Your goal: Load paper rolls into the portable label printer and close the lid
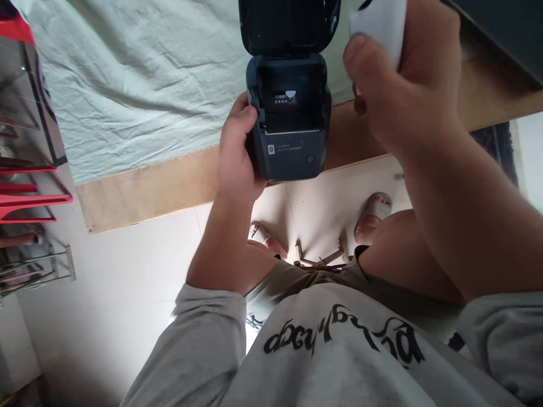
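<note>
A: Where does the printer sit?

B: The small dark label printer (289,116) is at twelve o'clock in the view, at the near edge of the wooden table (148,186), partly overhanging the floor. Its lid (289,25) is flipped open, and the paper bay looks empty.

A: And the hands?

B: The left hand (237,155) grips the printer's left side, at nine o'clock from it, thumb pressed on the casing, the other fingers wrapped behind and hidden. The right hand (403,85), at two o'clock from the printer, has its fingers closed around a white roll (379,25), thumb across its front.

A: What could go wrong?

B: I'd judge the overhang the main risk: only one hand steadies the printer, so a push on it could tip it toward the floor. The roll could also slip, since the grip is one-handed, or go in crooked.
</note>
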`<state>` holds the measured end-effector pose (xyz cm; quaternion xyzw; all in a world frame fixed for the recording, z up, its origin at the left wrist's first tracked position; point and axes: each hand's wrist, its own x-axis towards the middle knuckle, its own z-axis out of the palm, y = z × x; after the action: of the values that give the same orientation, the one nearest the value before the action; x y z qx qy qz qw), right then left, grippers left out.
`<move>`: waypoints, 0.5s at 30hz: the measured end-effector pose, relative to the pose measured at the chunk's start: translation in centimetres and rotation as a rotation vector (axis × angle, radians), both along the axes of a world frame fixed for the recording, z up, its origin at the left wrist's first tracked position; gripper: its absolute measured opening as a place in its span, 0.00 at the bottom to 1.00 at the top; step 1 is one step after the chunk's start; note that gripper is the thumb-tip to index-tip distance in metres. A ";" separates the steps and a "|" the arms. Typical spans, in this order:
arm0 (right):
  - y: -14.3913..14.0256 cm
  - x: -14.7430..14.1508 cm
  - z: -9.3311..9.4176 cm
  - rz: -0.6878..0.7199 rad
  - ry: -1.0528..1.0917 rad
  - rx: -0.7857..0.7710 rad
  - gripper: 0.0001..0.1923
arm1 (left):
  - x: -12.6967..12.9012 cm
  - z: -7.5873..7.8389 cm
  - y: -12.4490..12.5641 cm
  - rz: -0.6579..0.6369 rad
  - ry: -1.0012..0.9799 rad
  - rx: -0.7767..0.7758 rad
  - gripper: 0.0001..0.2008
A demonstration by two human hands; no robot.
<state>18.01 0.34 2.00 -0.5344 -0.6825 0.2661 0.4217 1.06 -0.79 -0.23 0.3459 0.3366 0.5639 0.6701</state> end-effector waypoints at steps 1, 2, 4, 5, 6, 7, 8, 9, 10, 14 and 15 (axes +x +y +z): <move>0.0 0.2 -0.1 -0.033 -0.089 0.042 0.21 | 0.1 0.0 0.0 0.001 -0.014 0.006 0.08; 0.1 0.3 -0.1 -0.062 -0.160 0.085 0.23 | 0.1 0.0 0.0 0.002 -0.022 0.013 0.08; 0.0 0.4 -0.2 -0.081 -0.274 0.121 0.27 | 0.2 0.0 0.0 0.007 -0.030 0.025 0.08; 0.0 0.5 -0.3 -0.072 -0.289 0.118 0.29 | 0.2 0.0 0.0 0.007 -0.031 0.027 0.07; -0.1 0.5 -0.3 -0.061 -0.297 0.116 0.30 | 0.2 0.1 -0.1 0.004 -0.029 0.024 0.07; -0.1 0.4 -0.4 -0.050 -0.300 0.110 0.29 | 0.2 0.1 -0.1 0.001 -0.024 0.016 0.07; -0.1 0.4 -0.5 -0.037 -0.298 0.105 0.29 | 0.1 0.1 -0.1 -0.003 -0.017 0.003 0.08; -0.2 0.5 -0.5 -0.024 -0.298 0.099 0.28 | 0.0 0.1 -0.1 -0.009 -0.009 -0.009 0.08; -0.2 0.5 -0.5 -0.015 -0.296 0.100 0.27 | 0.0 0.2 -0.1 -0.017 0.000 -0.020 0.08; -0.1 0.9 -0.5 -0.012 -0.312 0.119 0.23 | -0.2 0.1 0.0 -0.034 0.010 -0.020 0.09; 0.0 1.0 -0.6 -0.017 -0.341 0.118 0.22 | -0.2 0.1 0.0 -0.033 0.008 -0.018 0.09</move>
<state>19.01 0.31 1.43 -0.5519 -0.7539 0.1275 0.3329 0.82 -0.81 -0.16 0.3477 0.3388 0.5484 0.6808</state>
